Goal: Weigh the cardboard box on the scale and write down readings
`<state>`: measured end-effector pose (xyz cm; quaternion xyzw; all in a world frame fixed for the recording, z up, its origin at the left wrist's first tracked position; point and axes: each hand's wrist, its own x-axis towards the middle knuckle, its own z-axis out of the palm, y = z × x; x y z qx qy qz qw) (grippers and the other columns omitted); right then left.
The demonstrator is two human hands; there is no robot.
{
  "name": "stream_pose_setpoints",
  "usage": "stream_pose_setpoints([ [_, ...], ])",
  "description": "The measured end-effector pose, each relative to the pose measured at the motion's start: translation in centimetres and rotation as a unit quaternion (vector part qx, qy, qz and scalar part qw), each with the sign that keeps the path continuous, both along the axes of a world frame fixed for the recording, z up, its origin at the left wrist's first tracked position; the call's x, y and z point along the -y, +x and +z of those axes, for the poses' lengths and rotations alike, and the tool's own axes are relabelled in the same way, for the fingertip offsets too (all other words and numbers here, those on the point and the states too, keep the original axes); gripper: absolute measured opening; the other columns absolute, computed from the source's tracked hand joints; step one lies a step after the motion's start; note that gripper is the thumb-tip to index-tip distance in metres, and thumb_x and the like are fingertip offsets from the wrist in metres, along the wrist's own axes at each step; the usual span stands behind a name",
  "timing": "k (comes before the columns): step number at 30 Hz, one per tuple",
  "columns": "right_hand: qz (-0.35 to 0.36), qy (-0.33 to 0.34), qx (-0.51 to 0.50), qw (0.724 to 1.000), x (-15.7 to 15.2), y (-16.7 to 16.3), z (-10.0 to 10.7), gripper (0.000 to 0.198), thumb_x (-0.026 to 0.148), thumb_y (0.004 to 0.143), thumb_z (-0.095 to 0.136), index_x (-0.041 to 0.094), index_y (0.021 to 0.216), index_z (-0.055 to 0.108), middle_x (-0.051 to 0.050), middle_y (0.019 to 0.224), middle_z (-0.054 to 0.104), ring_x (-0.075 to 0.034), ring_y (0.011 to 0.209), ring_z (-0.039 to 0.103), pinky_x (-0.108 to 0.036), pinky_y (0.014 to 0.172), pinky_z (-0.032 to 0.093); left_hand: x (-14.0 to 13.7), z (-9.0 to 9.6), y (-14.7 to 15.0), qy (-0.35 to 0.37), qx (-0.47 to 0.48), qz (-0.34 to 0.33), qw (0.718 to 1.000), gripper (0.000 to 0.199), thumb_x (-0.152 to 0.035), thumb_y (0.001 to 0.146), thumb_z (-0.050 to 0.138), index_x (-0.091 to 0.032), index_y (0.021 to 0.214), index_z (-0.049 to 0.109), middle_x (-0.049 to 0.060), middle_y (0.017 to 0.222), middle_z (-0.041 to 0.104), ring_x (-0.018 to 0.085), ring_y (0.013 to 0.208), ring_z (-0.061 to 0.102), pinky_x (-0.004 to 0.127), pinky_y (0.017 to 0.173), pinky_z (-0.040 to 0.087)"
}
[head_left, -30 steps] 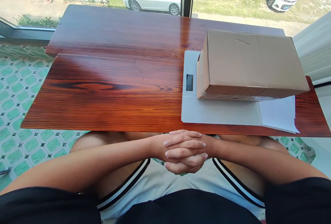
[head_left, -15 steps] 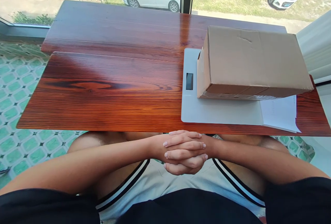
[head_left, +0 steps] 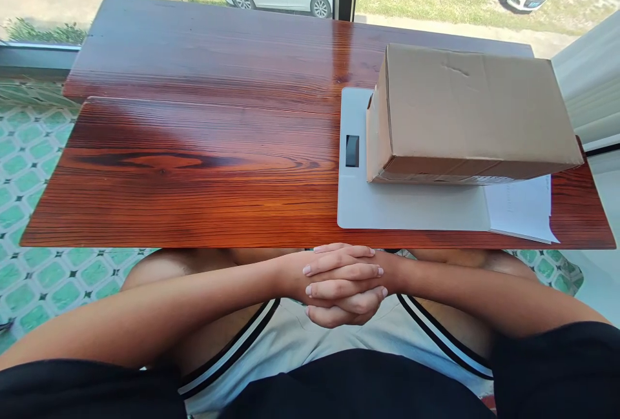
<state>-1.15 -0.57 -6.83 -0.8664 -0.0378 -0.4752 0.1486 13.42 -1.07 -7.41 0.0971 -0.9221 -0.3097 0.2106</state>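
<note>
- Drifting slightly, your view put the table's left corner further left; nothing on the table appeared to have shifted with it.
- Your left hand (head_left: 387, 264) and right hand (head_left: 300, 270) stayed folded together, fingers laced and curled closed, no object visible in either!
- And the brown rectangular cardboard box (head_left: 479, 102)? Untouched, resting on the pale flat scale-like plate (head_left: 411, 209) with its small dark display (head_left: 352, 151), beside loose white paper sheets (head_left: 520, 206).
- All sat on the glossy reddish-brown wooden table (head_left: 194, 206), beyond your hands.
- So handling, it seemed, was paused.
</note>
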Motion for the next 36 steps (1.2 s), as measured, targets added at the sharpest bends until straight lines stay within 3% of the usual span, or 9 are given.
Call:
stream_pose_setpoints([
  [3, -0.006, 0.002, -0.005, 1.000, 0.0, 0.0, 0.0, 0.040, 0.020, 0.080, 0.081, 0.025, 0.117, 0.067, -0.016, 0.100, 0.071, -0.039, 0.094, 0.075, -0.054, 0.078, 0.066, -1.6, 0.1, 0.2, 0.036, -0.021, 0.077, 0.996, 0.034, -0.058, 0.099, 0.053, -0.042, 0.116, 0.079, 0.001, 0.138, 0.067, 0.031, 0.139, 0.053, 0.039, 0.104, 0.053],
  [6, -0.009, 0.001, -0.006, 1.000, 0.1, -0.1, -0.1, 0.042, 0.020, 0.079, 0.082, 0.027, 0.117, 0.066, -0.014, 0.100, 0.072, -0.037, 0.094, 0.076, -0.052, 0.079, 0.067, -2.6, 0.3, 0.3, 0.079, -0.006, 0.110, 0.991, 0.038, -0.064, 0.096, 0.055, -0.044, 0.121, 0.076, 0.001, 0.137, 0.068, 0.033, 0.140, 0.052, 0.030, 0.088, 0.062],
  [9, -0.009, 0.006, 0.000, 1.000, 0.1, 0.0, -0.2, 0.038, 0.022, 0.081, 0.080, 0.028, 0.116, 0.067, -0.012, 0.100, 0.072, -0.035, 0.094, 0.076, -0.052, 0.080, 0.066, -2.7, 0.3, 0.3, 0.112, 0.023, 0.132, 0.985, 0.045, -0.069, 0.093, 0.056, -0.043, 0.125, 0.074, 0.003, 0.137, 0.067, 0.034, 0.143, 0.049, 0.035, 0.093, 0.060],
  [13, -0.004, 0.013, 0.003, 1.000, 0.2, 0.0, -0.2, 0.031, 0.024, 0.085, 0.075, 0.028, 0.115, 0.067, -0.013, 0.101, 0.072, -0.035, 0.095, 0.075, -0.053, 0.079, 0.066, -2.4, -0.1, 0.4, 0.109, 0.008, 0.123, 0.986, 0.044, -0.066, 0.093, 0.058, -0.041, 0.126, 0.074, 0.003, 0.138, 0.067, 0.033, 0.142, 0.050, 0.037, 0.102, 0.055],
  [18, -0.008, 0.009, 0.006, 1.000, 0.2, 0.1, -0.2, 0.034, 0.022, 0.082, 0.079, 0.025, 0.114, 0.068, -0.014, 0.099, 0.072, -0.035, 0.093, 0.076, -0.051, 0.079, 0.066, -2.1, -0.5, 0.3, 0.104, -0.014, 0.107, 0.989, 0.041, -0.063, 0.095, 0.057, -0.041, 0.125, 0.073, 0.003, 0.138, 0.066, 0.033, 0.141, 0.051, 0.034, 0.097, 0.058],
  [23, -0.016, 0.009, 0.006, 1.000, 0.1, 0.1, -0.2, 0.032, 0.023, 0.083, 0.078, 0.029, 0.113, 0.068, -0.011, 0.101, 0.073, -0.034, 0.094, 0.076, -0.052, 0.080, 0.067, -1.6, -0.8, 0.0, 0.065, -0.029, 0.095, 0.993, 0.038, -0.061, 0.094, 0.058, -0.041, 0.122, 0.074, 0.005, 0.131, 0.069, 0.032, 0.137, 0.054, 0.038, 0.103, 0.054],
  [26, -0.013, 0.005, 0.003, 1.000, 0.1, 0.1, -0.1, 0.032, 0.023, 0.083, 0.078, 0.026, 0.113, 0.068, -0.013, 0.100, 0.073, -0.035, 0.094, 0.076, -0.052, 0.080, 0.067, -1.4, -0.8, -0.1, 0.050, -0.045, 0.086, 0.994, 0.036, -0.060, 0.094, 0.058, -0.040, 0.119, 0.075, 0.006, 0.128, 0.069, 0.033, 0.135, 0.057, 0.035, 0.097, 0.058],
  [33, -0.007, 0.001, -0.018, 1.000, 0.1, -0.2, 0.2, 0.041, 0.019, 0.079, 0.082, 0.025, 0.117, 0.066, -0.015, 0.101, 0.071, -0.037, 0.097, 0.075, -0.051, 0.083, 0.066, -2.2, 0.0, 0.2, 0.138, 0.026, 0.124, 0.982, 0.047, -0.069, 0.090, 0.057, -0.041, 0.124, 0.072, 0.006, 0.137, 0.065, 0.036, 0.143, 0.048, 0.036, 0.088, 0.063],
  [36, -0.005, 0.001, -0.014, 1.000, 0.1, -0.2, 0.1, 0.039, 0.019, 0.081, 0.079, 0.025, 0.117, 0.066, -0.015, 0.102, 0.072, -0.037, 0.097, 0.075, -0.052, 0.082, 0.066, -2.4, 0.3, 0.2, 0.137, 0.029, 0.133, 0.981, 0.048, -0.070, 0.089, 0.056, -0.041, 0.123, 0.072, 0.005, 0.137, 0.065, 0.035, 0.143, 0.048, 0.031, 0.081, 0.065],
])
